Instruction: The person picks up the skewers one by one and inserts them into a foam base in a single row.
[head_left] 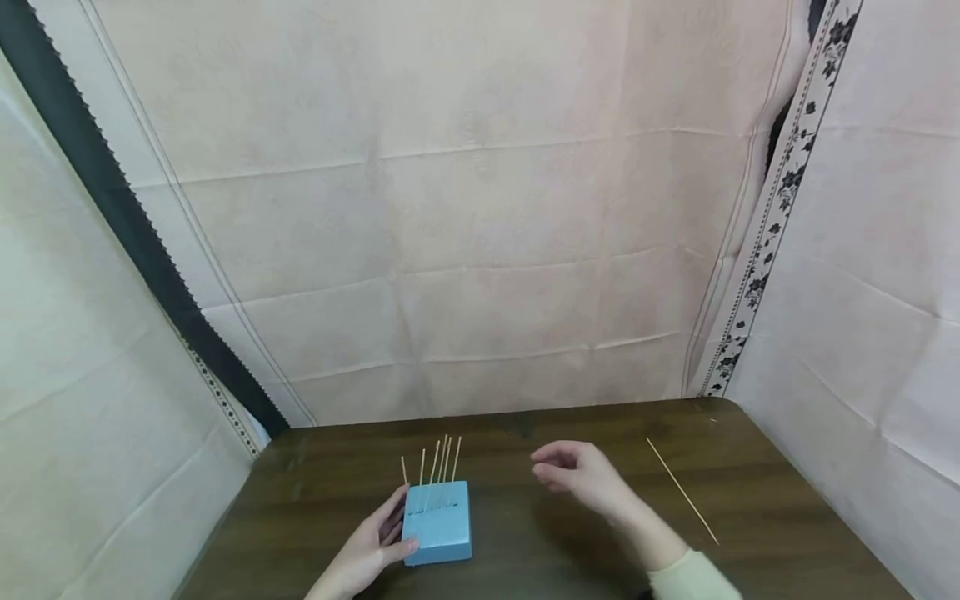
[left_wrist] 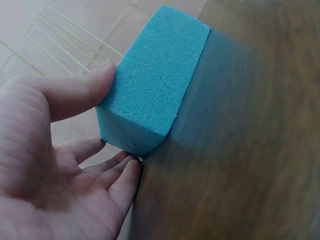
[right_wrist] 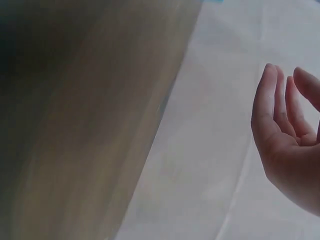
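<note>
A light blue foam block (head_left: 438, 533) sits on the table, left of the middle in the head view. Several thin wooden sticks (head_left: 432, 463) rise from it in a row near its far edge. My left hand (head_left: 366, 557) grips the block from the left; in the left wrist view the thumb presses one face (left_wrist: 150, 75) and the other fingers reach round the far side. To the right of the block, my right hand (head_left: 588, 477) hovers over the table with fingers loosely curved, thumb apart from them and nothing held, as the right wrist view also shows.
One more thin stick (head_left: 681, 490) lies slantwise on the dark wooden table (head_left: 525, 533), right of my right hand. Pale cloth (head_left: 480, 250) hangs behind the table's far edge and along both sides.
</note>
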